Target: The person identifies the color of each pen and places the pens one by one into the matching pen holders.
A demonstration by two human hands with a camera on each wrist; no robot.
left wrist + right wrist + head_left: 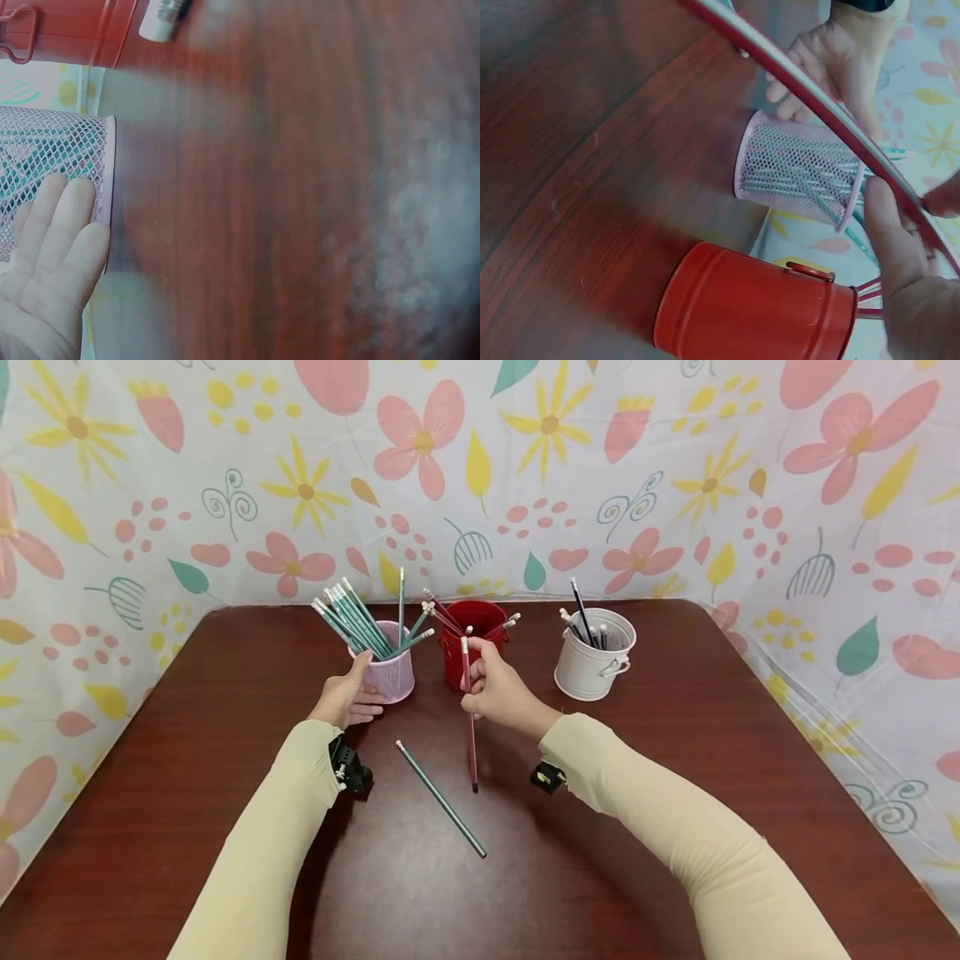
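My right hand (498, 685) pinches a red pencil (471, 739) near its white eraser end, in front of the red bucket (452, 664). The pencil hangs nearly upright, dark tip downward; in the right wrist view it crosses diagonally. My left hand (347, 695) is at the near left side of a pink mesh pencil cup (393, 679), thumb up by the rim. In the left wrist view its fingers (64, 217) lie fairly straight in front of the mesh. Several green pencils (360, 620) lean in that cup. A loose green pencil (441, 799) lies on the table between my arms.
To the right stands a white bucket (581, 668) with several dark pencils (579, 602). Red pencils (442, 612) lean in the red bucket. The brown table (660, 743) ends at a flowered cloth (465, 518) behind and at the sides.
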